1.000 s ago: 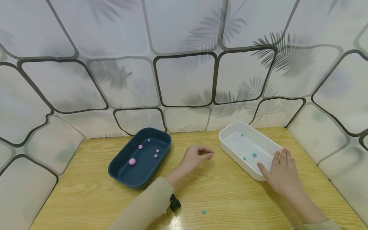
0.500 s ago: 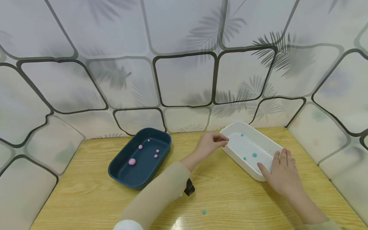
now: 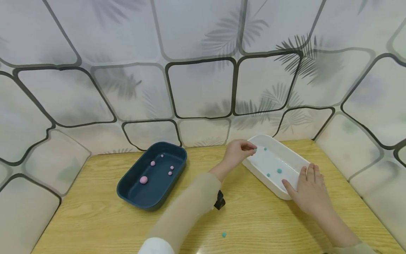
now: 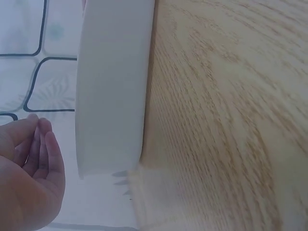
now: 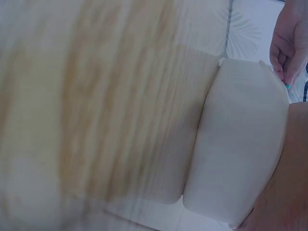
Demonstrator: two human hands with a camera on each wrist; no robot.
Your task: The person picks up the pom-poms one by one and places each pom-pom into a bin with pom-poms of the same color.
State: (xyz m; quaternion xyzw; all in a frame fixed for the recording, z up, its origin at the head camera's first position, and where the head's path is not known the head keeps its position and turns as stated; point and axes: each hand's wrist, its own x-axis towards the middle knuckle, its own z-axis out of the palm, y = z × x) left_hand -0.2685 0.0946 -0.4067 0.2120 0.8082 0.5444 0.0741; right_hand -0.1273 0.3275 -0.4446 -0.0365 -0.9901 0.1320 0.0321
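Observation:
My left hand [image 3: 236, 153] pinches a small teal ball [image 5: 287, 87] between thumb and fingertips, over the far left rim of the white tray [image 3: 261, 179]. In the left wrist view, the fingers of that hand [image 4: 36, 178] are bent together beside the tray's pale outer wall [image 4: 113, 91]; no ball shows there. My right hand [image 3: 312, 190] rests on the near right corner of the tray with its fingers straight. Inside the tray lie a larger teal ball [image 3: 279, 170] and two smaller ones.
A dark blue tray [image 3: 149, 204] holding several pink balls, the largest a pink ball [image 3: 143, 180], stands at the left. A single teal ball [image 3: 223, 234] lies on the wooden table [image 3: 88, 218] near its front. A patterned wall [image 3: 200, 88] closes off the back.
My left hand has moved right and away from me, from the table between the trays to over the white tray's rim, still pinching. The right hand has stayed on the tray.

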